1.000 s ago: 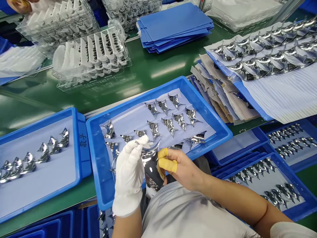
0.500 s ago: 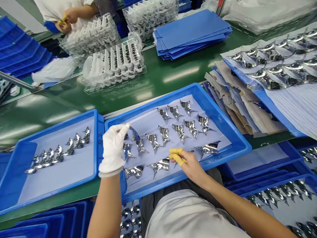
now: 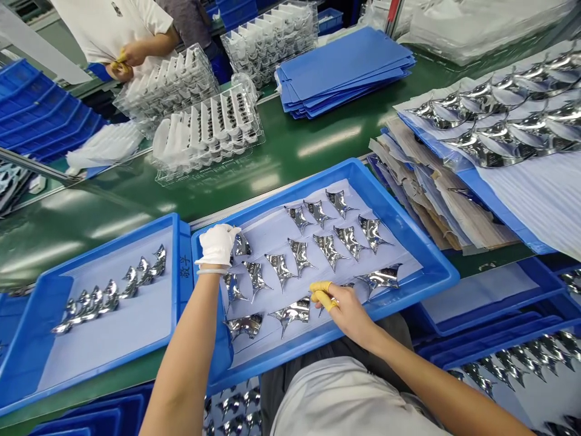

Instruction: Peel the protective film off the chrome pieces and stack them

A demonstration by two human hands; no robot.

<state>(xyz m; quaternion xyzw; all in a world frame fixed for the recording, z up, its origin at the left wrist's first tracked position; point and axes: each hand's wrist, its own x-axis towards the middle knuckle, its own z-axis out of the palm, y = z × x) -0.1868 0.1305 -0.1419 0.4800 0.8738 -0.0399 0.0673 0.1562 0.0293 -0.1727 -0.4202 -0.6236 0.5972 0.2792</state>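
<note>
Curled closed, both grips show no hold that can be made out: over a blue tray (image 3: 408,221), the gloved left hand (image 3: 218,245) is held just beside a chrome piece (image 3: 242,245), the right hand (image 3: 345,309) bent at the wrist, its yellow-capped fingers (image 3: 320,292) placed against a second piece (image 3: 323,310).

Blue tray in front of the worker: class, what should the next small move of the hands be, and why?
Probably the right hand should lift the shiny metal piece partly under its yellow finger cots, because those fingers already lie on or right beside it. The gloved left hand sits beside another piece, near the edge of the blue tray.
</note>
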